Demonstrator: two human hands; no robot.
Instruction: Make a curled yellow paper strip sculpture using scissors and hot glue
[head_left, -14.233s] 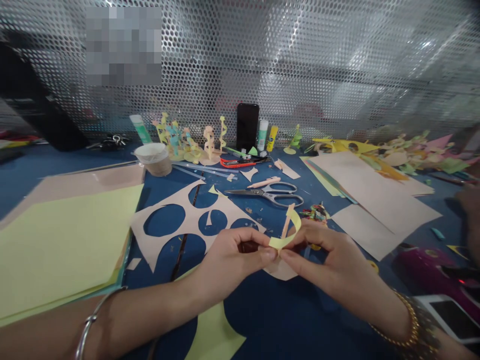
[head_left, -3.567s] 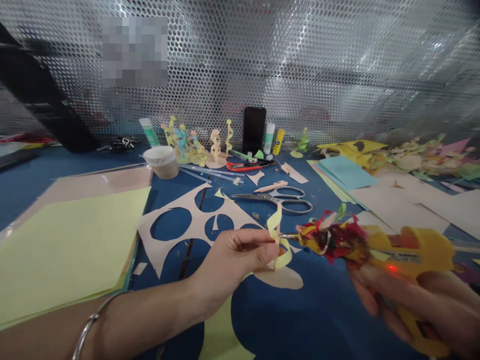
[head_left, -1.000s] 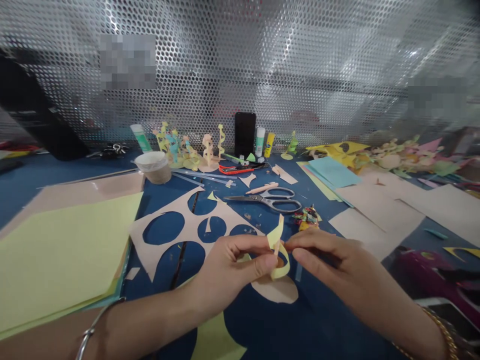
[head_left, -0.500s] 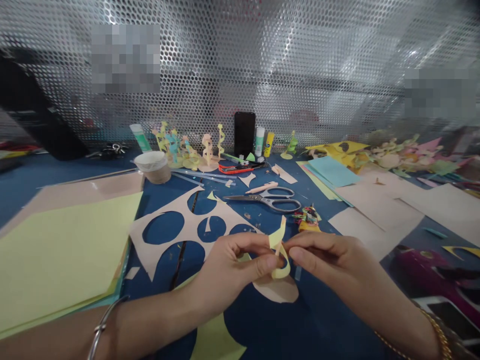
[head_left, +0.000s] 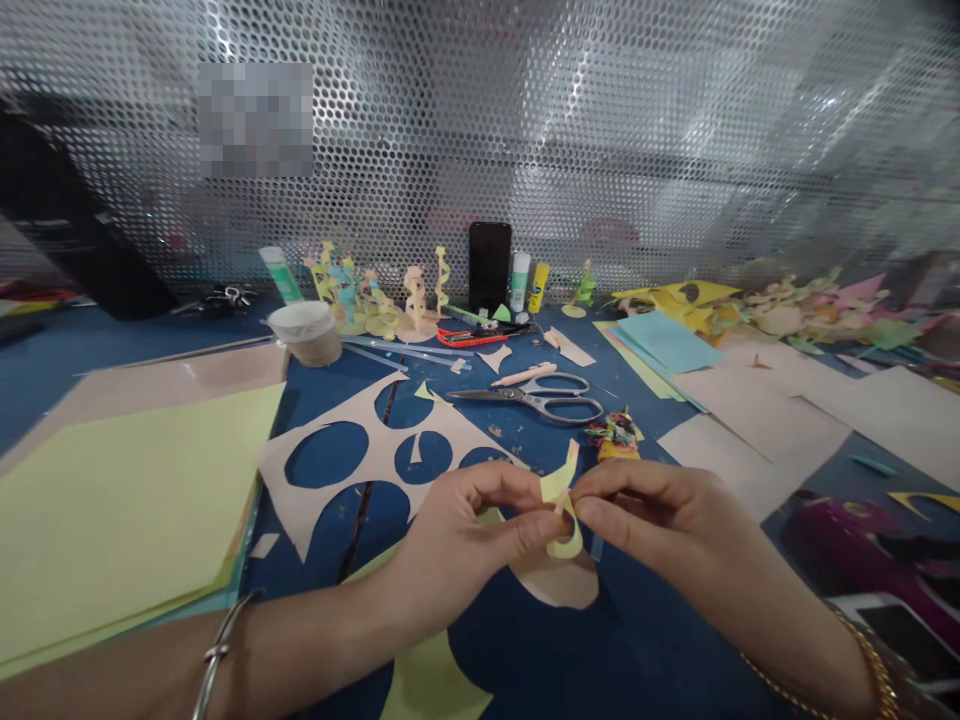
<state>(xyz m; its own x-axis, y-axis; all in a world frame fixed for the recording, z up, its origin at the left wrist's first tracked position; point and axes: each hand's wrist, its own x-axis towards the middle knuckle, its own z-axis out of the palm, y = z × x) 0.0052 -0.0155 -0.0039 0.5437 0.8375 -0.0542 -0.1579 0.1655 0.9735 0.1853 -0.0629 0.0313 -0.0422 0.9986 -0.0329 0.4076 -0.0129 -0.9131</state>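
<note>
A curled yellow paper strip (head_left: 568, 545) winds around a thin pinkish stem between my hands. My left hand (head_left: 480, 520) pinches it from the left, thumb and forefinger closed. From the right, my right hand (head_left: 656, 510) pinches the strip's edge near the stem, its fingertips partly hiding the contact. Below the strip is a pale pink paper disc (head_left: 555, 578); whether the stem is fixed to it I cannot tell. Grey-handled scissors (head_left: 536, 395) lie beyond my hands, with a pink pen (head_left: 525, 375) just behind them.
Pink paper with round cutouts (head_left: 390, 415) lies left of centre, near a yellow paper stack (head_left: 135, 500). Behind stand a paper cup (head_left: 306, 335), small paper spirals (head_left: 415, 295), a phone (head_left: 490, 268) and glue sticks (head_left: 519, 282). Pink sheets (head_left: 757, 440) cover the right.
My right hand's fingertips have closed in on the strip and stem. The strip's upper end leans slightly further right; my left hand keeps its pinch.
</note>
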